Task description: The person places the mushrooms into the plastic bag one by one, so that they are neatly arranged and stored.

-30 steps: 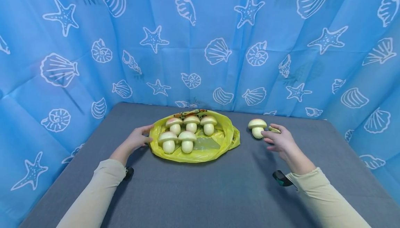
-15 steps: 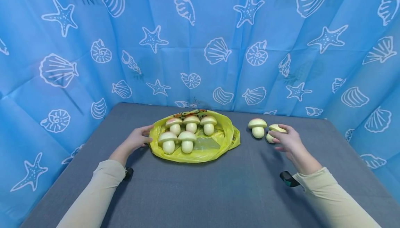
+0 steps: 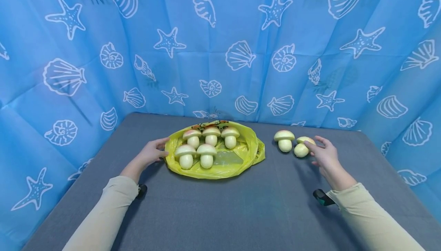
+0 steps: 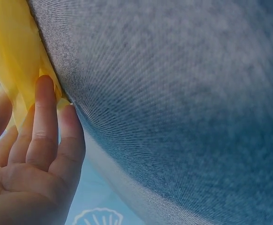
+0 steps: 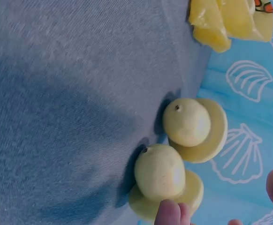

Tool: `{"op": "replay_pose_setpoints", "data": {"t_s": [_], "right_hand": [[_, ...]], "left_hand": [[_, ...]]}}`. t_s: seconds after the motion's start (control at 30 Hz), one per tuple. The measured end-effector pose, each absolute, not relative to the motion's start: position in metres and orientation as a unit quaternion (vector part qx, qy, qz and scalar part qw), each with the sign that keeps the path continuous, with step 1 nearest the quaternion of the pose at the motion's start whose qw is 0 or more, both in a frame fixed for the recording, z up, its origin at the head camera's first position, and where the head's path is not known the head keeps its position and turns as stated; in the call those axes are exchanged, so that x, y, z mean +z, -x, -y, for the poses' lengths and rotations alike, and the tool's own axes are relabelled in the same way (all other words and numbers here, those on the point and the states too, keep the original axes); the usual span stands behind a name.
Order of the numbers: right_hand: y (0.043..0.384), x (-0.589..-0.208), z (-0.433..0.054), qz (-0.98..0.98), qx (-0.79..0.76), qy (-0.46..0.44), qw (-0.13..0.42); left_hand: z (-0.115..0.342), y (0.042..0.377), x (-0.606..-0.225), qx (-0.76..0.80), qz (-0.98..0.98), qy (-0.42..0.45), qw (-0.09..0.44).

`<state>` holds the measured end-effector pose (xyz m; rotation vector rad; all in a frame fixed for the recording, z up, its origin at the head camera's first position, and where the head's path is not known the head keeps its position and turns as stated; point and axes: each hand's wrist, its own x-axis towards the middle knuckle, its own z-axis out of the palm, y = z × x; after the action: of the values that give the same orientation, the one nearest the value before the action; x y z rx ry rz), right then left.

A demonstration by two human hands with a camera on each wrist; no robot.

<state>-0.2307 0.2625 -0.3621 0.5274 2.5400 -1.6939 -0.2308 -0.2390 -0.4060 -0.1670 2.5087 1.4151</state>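
A yellow plastic bag (image 3: 225, 172) lies with its wide mouth towards me, and several pale toy mushrooms (image 3: 206, 160) stand inside it in two rows. At the bag's left end my left hand (image 3: 151, 152) holds the edge, its thumb and fingers on either side of the yellow film in the left wrist view. Two more mushrooms are on the table right of the bag: one upright mushroom (image 3: 284, 145), and a leaning mushroom (image 3: 301, 150) beside it. My right hand (image 3: 325, 157) is just right of the leaning one, fingers loosely spread, a fingertip overlapping its cap; nothing is in its grasp.
A dark grey cloth-covered table (image 3: 220, 216) spreads under everything. Behind and at the sides hangs a blue curtain (image 3: 213, 44) with white shells and starfish. Bare table shows between the bag and the two outer mushrooms.
My right hand has moved to the right, uncovering the leaning mushroom it had mostly hidden. The left hand, the bag and the mushrooms in it stay as they were.
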Motion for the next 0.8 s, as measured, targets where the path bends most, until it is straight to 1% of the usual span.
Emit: {"op": "replay_pose_setpoints", "data": {"t_s": [0.4, 0.8], "right_hand": [[0.238, -0.369, -0.275, -0.833, -0.525, -0.174, 0.029], [0.249, -0.378, -0.281, -0.834, -0.522, -0.165, 0.072]], "left_hand": [[0.24, 0.23, -0.405, 0.478, -0.869, 0.043, 0.122], [0.241, 0.229, -0.405, 0.479, -0.868, 0.038, 0.126]]}}
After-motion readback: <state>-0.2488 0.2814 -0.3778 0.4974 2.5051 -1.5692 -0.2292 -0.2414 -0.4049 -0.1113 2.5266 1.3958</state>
